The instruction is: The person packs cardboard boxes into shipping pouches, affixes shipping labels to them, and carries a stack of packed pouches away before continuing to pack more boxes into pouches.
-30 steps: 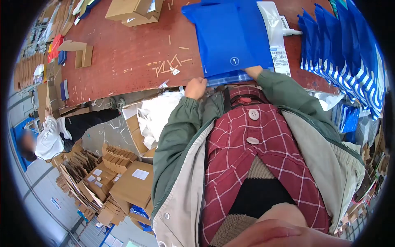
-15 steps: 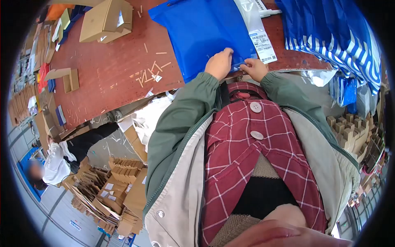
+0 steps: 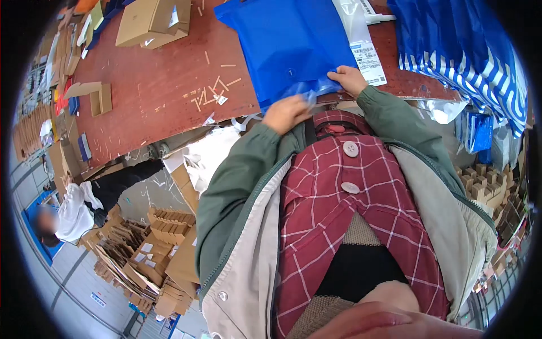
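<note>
A blue bag (image 3: 299, 42) lies flat on the red table, its near end at the table's edge and a clear plastic strip (image 3: 307, 91) along that end. My left hand (image 3: 287, 114) is closed at the strip's left part, slightly blurred, with the film bunched by its fingers. At the bag's near right corner, my right hand (image 3: 349, 80) pinches the edge between thumb and finger. A clear plastic bag with a printed label (image 3: 367, 59) rests just right of the blue bag.
Small wooden sticks (image 3: 217, 90) are scattered on the red table (image 3: 152, 85). A cardboard box (image 3: 152, 22) stands at the far left. Blue-and-white striped bags (image 3: 463, 56) hang over the right side. A person (image 3: 76, 217) is beyond the stacked cardboard (image 3: 152, 254).
My left hand has moved left and toward me along the bag's near end, and the clear film there is now lifted and crumpled. My right hand stays at the corner, slightly higher.
</note>
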`<state>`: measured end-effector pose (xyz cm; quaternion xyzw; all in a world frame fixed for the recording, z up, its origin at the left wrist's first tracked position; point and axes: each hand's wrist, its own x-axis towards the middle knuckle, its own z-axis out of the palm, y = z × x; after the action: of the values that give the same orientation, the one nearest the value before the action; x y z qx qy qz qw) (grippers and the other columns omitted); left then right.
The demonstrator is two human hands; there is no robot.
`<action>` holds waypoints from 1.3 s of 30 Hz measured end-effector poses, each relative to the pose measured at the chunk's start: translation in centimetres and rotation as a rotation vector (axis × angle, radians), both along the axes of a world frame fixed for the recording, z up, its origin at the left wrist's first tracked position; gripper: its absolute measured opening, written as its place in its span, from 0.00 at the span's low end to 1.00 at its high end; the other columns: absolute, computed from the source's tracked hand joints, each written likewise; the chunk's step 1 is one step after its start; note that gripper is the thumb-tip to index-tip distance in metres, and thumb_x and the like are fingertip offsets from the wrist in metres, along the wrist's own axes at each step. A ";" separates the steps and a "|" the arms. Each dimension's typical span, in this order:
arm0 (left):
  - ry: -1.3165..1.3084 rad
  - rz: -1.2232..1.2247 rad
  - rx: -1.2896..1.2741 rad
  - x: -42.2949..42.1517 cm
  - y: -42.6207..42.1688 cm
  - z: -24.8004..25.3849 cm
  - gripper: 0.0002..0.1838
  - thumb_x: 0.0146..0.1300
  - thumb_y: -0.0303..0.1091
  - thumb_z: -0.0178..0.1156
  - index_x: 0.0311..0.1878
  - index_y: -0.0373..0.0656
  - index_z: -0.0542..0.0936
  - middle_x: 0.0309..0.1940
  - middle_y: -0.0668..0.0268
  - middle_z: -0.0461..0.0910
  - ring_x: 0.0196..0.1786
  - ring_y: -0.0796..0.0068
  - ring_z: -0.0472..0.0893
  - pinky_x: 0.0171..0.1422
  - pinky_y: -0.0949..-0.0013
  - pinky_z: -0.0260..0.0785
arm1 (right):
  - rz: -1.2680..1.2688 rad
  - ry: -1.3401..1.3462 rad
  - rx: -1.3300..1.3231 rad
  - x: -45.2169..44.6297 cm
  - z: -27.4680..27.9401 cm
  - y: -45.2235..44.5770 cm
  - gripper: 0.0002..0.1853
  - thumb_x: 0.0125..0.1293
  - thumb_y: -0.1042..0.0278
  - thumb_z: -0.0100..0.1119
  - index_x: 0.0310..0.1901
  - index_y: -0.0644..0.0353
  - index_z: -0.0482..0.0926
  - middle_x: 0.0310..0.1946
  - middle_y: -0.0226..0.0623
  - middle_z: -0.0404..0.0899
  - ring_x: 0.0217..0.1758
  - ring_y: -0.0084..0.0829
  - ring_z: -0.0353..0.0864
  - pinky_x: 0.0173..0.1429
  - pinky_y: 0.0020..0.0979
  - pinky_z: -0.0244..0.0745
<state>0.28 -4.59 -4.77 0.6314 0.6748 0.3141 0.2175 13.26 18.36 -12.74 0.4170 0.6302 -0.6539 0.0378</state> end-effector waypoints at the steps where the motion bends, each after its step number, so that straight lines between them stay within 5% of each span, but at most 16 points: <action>1: 0.008 0.021 -0.238 -1.4 -3.8 -1.0 0.09 0.58 0.37 0.63 0.39 0.45 0.77 0.37 0.62 0.75 0.41 0.56 0.77 0.43 0.56 0.71 | 0.007 0.003 -0.004 0.3 0.5 0.2 0.18 0.63 0.54 0.63 0.42 0.64 0.81 0.26 0.30 0.77 0.26 0.22 0.76 0.30 0.25 0.76; 3: 0.081 0.172 -0.617 -3.7 -12.6 -3.8 0.15 0.58 0.40 0.62 0.46 0.45 0.79 0.44 0.59 0.80 0.46 0.51 0.80 0.46 0.53 0.73 | 0.096 0.017 0.121 1.3 3.3 0.5 0.19 0.63 0.53 0.63 0.42 0.63 0.82 0.27 0.31 0.79 0.27 0.21 0.77 0.30 0.24 0.75; 5: 0.323 0.015 -1.430 -7.0 -21.2 -9.4 0.14 0.61 0.37 0.55 0.47 0.43 0.80 0.41 0.58 0.84 0.49 0.52 0.82 0.51 0.53 0.75 | 0.054 -0.031 0.059 2.1 4.2 0.8 0.12 0.68 0.64 0.59 0.48 0.59 0.80 0.29 0.29 0.78 0.28 0.17 0.75 0.31 0.22 0.74; 7: 0.444 0.229 -1.499 -6.5 -22.2 -5.7 0.14 0.61 0.37 0.56 0.48 0.45 0.81 0.44 0.59 0.84 0.50 0.55 0.82 0.52 0.54 0.76 | 0.073 0.292 0.249 3.3 3.7 0.9 0.16 0.68 0.73 0.56 0.57 0.56 0.76 0.36 0.33 0.81 0.35 0.18 0.78 0.40 0.22 0.77; 8: 0.408 0.309 -1.381 -6.8 -20.6 -4.3 0.15 0.60 0.37 0.58 0.50 0.45 0.80 0.43 0.59 0.84 0.49 0.54 0.83 0.52 0.54 0.75 | 0.278 0.186 0.447 3.5 5.1 1.6 0.26 0.64 0.80 0.56 0.64 0.52 0.71 0.52 0.38 0.79 0.47 0.27 0.80 0.55 0.29 0.76; 10: 0.272 0.652 -1.119 -5.6 -11.8 2.9 0.23 0.58 0.39 0.61 0.58 0.48 0.75 0.49 0.59 0.81 0.54 0.56 0.80 0.56 0.55 0.73 | 0.412 0.318 0.804 2.7 6.5 2.1 0.29 0.61 0.81 0.56 0.65 0.49 0.70 0.58 0.36 0.75 0.55 0.32 0.76 0.61 0.34 0.72; 11: 0.406 0.658 -0.488 -5.7 -12.0 -0.1 0.27 0.59 0.37 0.57 0.64 0.50 0.69 0.57 0.58 0.76 0.61 0.58 0.75 0.63 0.57 0.68 | 0.547 0.447 1.164 2.3 6.8 2.1 0.33 0.57 0.82 0.57 0.66 0.46 0.69 0.64 0.35 0.70 0.62 0.36 0.73 0.66 0.39 0.69; 13: 0.651 0.408 -0.096 -6.4 -5.8 1.7 0.30 0.57 0.28 0.54 0.66 0.51 0.68 0.65 0.61 0.69 0.67 0.60 0.68 0.70 0.57 0.62 | 0.670 0.453 1.291 1.1 6.9 2.2 0.36 0.54 0.83 0.56 0.66 0.45 0.69 0.68 0.34 0.66 0.67 0.38 0.66 0.70 0.42 0.64; 19: 0.444 -0.056 0.020 -8.5 -2.6 -0.1 0.33 0.49 0.21 0.55 0.63 0.52 0.73 0.65 0.66 0.72 0.68 0.61 0.69 0.74 0.53 0.59 | 1.076 0.569 1.410 -0.3 6.3 4.3 0.32 0.52 0.82 0.55 0.62 0.48 0.73 0.68 0.36 0.66 0.74 0.36 0.60 0.76 0.45 0.56; 21: 0.317 0.050 0.110 -8.4 -2.6 0.2 0.23 0.58 0.25 0.53 0.59 0.46 0.77 0.54 0.60 0.81 0.60 0.59 0.77 0.67 0.57 0.66 | 0.738 0.527 0.957 -0.4 6.0 4.5 0.19 0.63 0.76 0.53 0.55 0.51 0.77 0.60 0.38 0.75 0.64 0.43 0.72 0.67 0.41 0.68; 22: 0.078 0.337 -0.029 -8.0 -3.1 0.3 0.18 0.62 0.28 0.52 0.55 0.43 0.79 0.46 0.57 0.82 0.53 0.59 0.81 0.60 0.59 0.69 | 0.434 0.388 0.781 -0.4 5.6 3.9 0.11 0.69 0.67 0.52 0.48 0.58 0.79 0.42 0.45 0.82 0.49 0.49 0.80 0.55 0.42 0.74; 24: -0.204 0.717 0.071 -7.2 -2.7 -0.7 0.17 0.70 0.41 0.53 0.38 0.34 0.80 0.24 0.46 0.78 0.30 0.53 0.82 0.37 0.58 0.70 | 0.321 0.246 0.710 -1.8 7.3 2.8 0.12 0.70 0.64 0.50 0.46 0.60 0.80 0.37 0.47 0.81 0.45 0.50 0.80 0.51 0.42 0.74; 31: -0.552 0.943 -0.349 -8.2 0.6 -4.9 0.23 0.63 0.49 0.58 0.26 0.34 0.82 0.23 0.55 0.82 0.29 0.66 0.83 0.37 0.65 0.71 | 0.361 -0.195 0.772 -3.9 5.3 2.4 0.19 0.64 0.48 0.57 0.38 0.59 0.81 0.27 0.45 0.80 0.35 0.45 0.81 0.43 0.39 0.74; 33: -0.271 0.903 -0.348 -8.7 0.3 -4.7 0.17 0.59 0.44 0.63 0.31 0.36 0.83 0.25 0.60 0.83 0.32 0.70 0.83 0.39 0.67 0.73 | 0.217 -0.091 0.847 -3.2 6.3 3.7 0.18 0.58 0.49 0.65 0.42 0.54 0.82 0.29 0.40 0.82 0.37 0.42 0.82 0.44 0.39 0.74; 37: -0.231 1.019 0.037 -7.0 1.6 -1.1 0.15 0.53 0.30 0.68 0.44 0.39 0.81 0.32 0.63 0.82 0.33 0.70 0.82 0.40 0.66 0.74 | -0.179 0.023 1.636 -0.6 3.5 10.2 0.26 0.50 0.49 0.72 0.47 0.57 0.81 0.39 0.43 0.81 0.45 0.43 0.80 0.54 0.38 0.73; 39: -0.245 0.996 0.315 -5.7 3.3 0.5 0.14 0.55 0.29 0.66 0.45 0.39 0.80 0.37 0.60 0.81 0.38 0.69 0.81 0.44 0.67 0.74 | -0.078 -0.114 1.600 1.0 2.9 11.2 0.25 0.51 0.49 0.71 0.47 0.57 0.82 0.39 0.43 0.82 0.45 0.43 0.81 0.54 0.39 0.74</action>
<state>-5.46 -1.30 -4.24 0.2185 0.8071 0.5481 0.0219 14.22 29.58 -9.83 0.3722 0.8899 0.0174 -0.2633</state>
